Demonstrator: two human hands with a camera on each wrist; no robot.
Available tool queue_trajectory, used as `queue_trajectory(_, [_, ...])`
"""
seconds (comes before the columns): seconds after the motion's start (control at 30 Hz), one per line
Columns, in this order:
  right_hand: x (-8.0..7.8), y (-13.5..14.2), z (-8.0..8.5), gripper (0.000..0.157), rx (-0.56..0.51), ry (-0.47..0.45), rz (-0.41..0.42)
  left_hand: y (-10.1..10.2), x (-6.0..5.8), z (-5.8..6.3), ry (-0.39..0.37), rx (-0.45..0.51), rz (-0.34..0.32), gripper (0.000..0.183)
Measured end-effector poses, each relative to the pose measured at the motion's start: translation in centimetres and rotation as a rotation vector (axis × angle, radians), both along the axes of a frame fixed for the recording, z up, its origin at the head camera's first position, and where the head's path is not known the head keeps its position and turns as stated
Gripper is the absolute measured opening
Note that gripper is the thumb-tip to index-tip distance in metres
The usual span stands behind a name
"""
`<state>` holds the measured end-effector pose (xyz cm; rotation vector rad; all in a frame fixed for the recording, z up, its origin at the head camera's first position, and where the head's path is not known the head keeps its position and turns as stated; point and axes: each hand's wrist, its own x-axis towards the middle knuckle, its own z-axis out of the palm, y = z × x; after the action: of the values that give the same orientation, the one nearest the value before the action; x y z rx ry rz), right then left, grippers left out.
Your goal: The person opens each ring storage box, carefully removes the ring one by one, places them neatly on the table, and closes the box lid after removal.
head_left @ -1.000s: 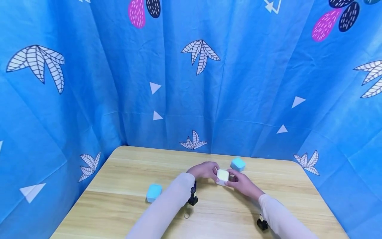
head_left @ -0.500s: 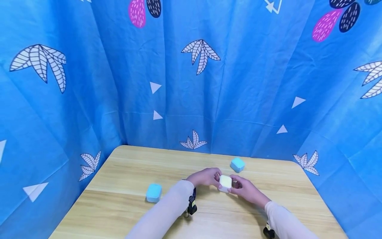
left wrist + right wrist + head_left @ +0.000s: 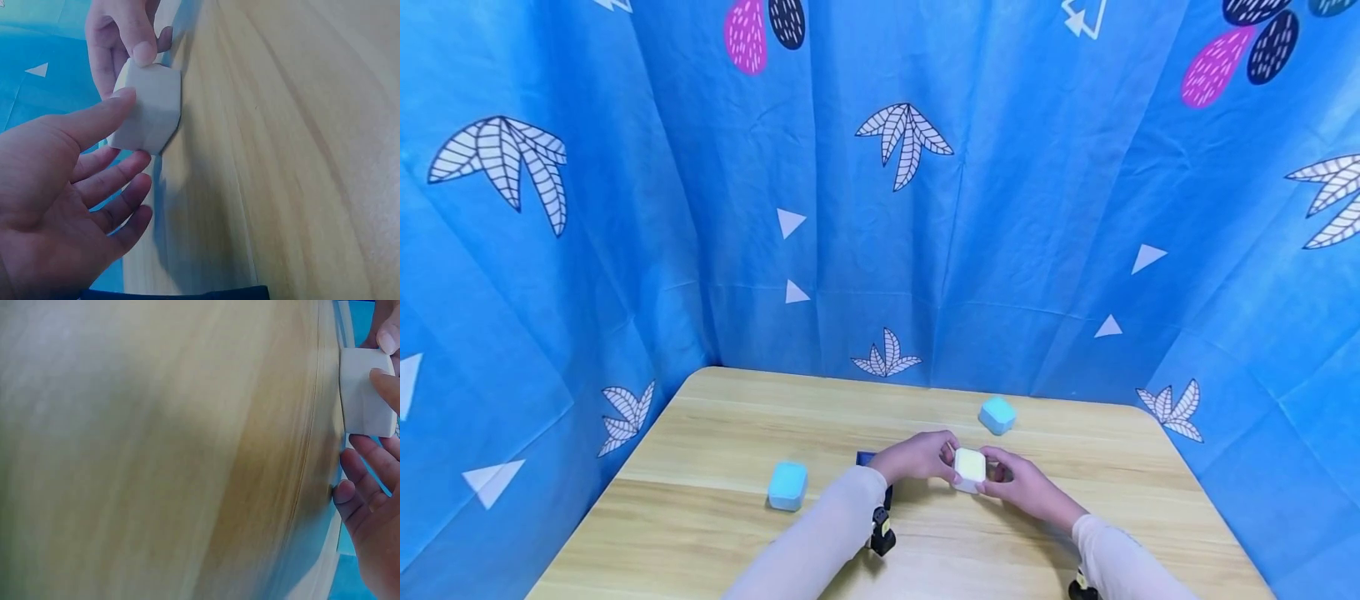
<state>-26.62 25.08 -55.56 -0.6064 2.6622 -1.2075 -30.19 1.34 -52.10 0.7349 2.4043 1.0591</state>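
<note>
A small white block with rounded edges and a pale yellow top (image 3: 970, 467) is held between both hands at the middle of the table. My left hand (image 3: 920, 457) pinches its left side, with the thumb on the near face, as the left wrist view shows on the white block (image 3: 150, 106). From the other side my right hand (image 3: 1028, 486) pinches it too, thumb on the near face. In the right wrist view the right hand (image 3: 378, 512) is partly cut off by the frame edge. Whether the block touches the table, I cannot tell.
One light blue block (image 3: 997, 415) sits behind the hands, near the table's back edge. Another light blue block (image 3: 787, 486) lies left of the left forearm. The wooden table (image 3: 715, 433) is backed by a blue patterned curtain (image 3: 865, 250).
Both hands have brought the white block toward me and slightly to the right. A small ring on the table has become hidden by the left wrist. The light blue blocks stay put.
</note>
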Motion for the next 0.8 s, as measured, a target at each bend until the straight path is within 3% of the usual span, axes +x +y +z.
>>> queue_trajectory(0.43, [1.0, 0.1, 0.0, 0.055, -0.015, 0.032, 0.046, 0.2, 2.4, 0.8, 0.035, -0.048, 0.045, 0.046])
queue_trajectory(0.8, [2.1, -0.1, -0.1, 0.054, -0.018, 0.033, 0.076, -0.2, 4.2, 0.6, 0.043, -0.041, 0.076, 0.045])
